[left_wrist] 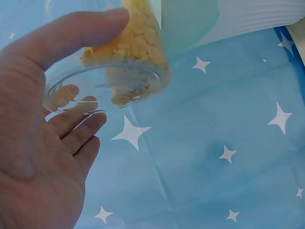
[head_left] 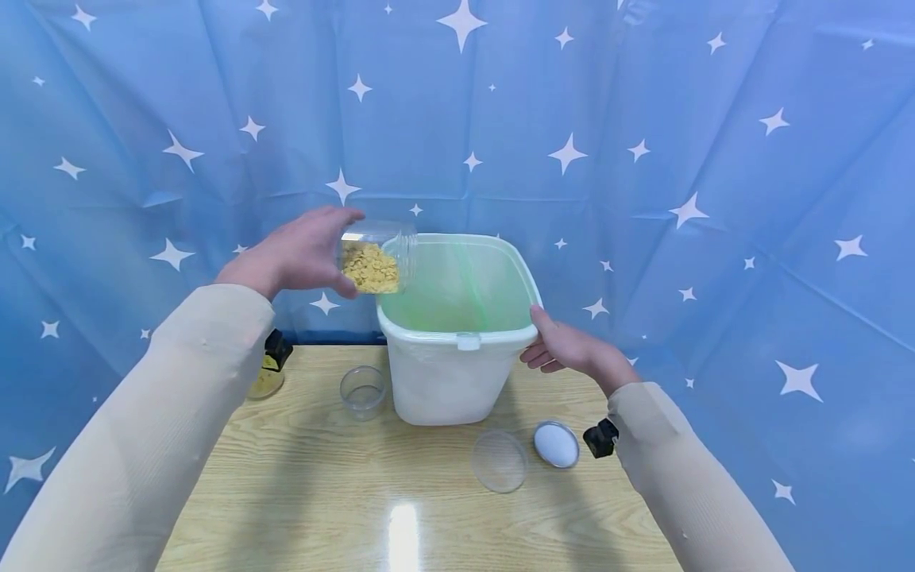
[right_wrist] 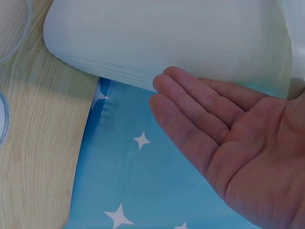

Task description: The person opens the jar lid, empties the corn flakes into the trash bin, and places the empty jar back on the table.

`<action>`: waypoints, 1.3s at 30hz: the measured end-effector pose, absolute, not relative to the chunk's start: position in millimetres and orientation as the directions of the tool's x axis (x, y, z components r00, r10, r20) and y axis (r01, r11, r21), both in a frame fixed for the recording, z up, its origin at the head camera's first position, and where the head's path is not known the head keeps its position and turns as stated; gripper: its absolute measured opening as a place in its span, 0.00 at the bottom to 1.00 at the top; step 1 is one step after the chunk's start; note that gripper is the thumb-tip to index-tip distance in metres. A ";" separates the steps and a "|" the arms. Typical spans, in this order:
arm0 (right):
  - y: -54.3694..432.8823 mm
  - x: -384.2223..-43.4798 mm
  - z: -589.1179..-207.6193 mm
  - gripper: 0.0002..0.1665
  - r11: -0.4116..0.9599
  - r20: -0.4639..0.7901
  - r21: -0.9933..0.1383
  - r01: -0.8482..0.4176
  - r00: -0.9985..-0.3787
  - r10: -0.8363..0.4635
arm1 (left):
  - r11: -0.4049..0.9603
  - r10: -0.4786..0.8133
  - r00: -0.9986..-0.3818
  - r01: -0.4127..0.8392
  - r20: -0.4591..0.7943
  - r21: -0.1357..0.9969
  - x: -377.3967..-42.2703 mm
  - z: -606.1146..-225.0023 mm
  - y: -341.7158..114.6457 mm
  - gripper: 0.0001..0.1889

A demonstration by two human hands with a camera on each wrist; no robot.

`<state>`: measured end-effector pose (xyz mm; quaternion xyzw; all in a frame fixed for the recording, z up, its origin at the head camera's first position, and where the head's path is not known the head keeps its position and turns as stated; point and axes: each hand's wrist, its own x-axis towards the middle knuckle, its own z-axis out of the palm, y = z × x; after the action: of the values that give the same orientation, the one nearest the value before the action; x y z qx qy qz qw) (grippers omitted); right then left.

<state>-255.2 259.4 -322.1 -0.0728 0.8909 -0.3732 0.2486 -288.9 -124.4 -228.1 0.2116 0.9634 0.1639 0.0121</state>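
Note:
My left hand [head_left: 303,250] grips a clear jar [head_left: 379,230] of yellow flakes [head_left: 370,268], its thumb across the jar's side in the left wrist view. The jar lies tipped on its side, mouth toward the right, over the left rim of a white bin [head_left: 450,381]. Greenish inner walls show through the bin's open top; its floor is hidden. At the bin's right side, my right hand [head_left: 572,345] rests with its thumb at the rim and its fingers fairly straight against the outer wall [right_wrist: 190,38].
A clear empty cup [head_left: 362,393] stands left of the bin. In front lie a clear round lid [head_left: 499,462] and a small dish of white powder [head_left: 556,443]. A container of yellow contents [head_left: 266,384] is partly behind the left sleeve. A blue starred curtain [head_left: 457,119] hangs behind the table [head_left: 343,492].

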 end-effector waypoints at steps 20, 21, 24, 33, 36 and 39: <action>258.1 -255.2 -321.6 0.51 0.713 -0.385 -0.699 0.060 -0.871 -0.305 | 0.853 0.433 -0.899 0.431 0.062 0.295 -287.3 -226.4 -114.9 0.57; 258.1 -255.2 -321.4 0.51 0.712 -0.384 -0.700 0.058 -0.871 -0.306 | 0.852 0.435 -0.898 0.433 0.063 0.295 -287.4 -226.1 -114.7 0.57; 258.4 -255.5 -321.6 0.51 0.710 -0.383 -0.702 0.055 -0.870 -0.310 | 0.849 0.440 -0.896 0.438 0.064 0.295 -287.7 -225.1 -113.7 0.57; 258.0 -256.2 -323.3 0.50 0.697 -0.383 -0.714 0.068 -0.871 -0.308 | 0.848 0.447 -0.892 0.448 0.073 0.284 -288.5 -223.9 -108.9 0.57; 257.9 -256.2 -323.4 0.50 0.695 -0.383 -0.716 0.065 -0.869 -0.313 | 0.846 0.450 -0.890 0.453 0.079 0.280 -289.0 -222.9 -107.0 0.57; 257.9 -256.1 -323.5 0.50 0.693 -0.383 -0.718 0.066 -0.869 -0.314 | 0.846 0.450 -0.889 0.454 0.082 0.280 -289.3 -221.9 -105.6 0.57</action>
<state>-256.1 257.9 -323.5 -0.0698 0.8864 -0.3856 0.2464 -289.3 -105.6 -221.9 0.2351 0.9607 0.1474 -0.0064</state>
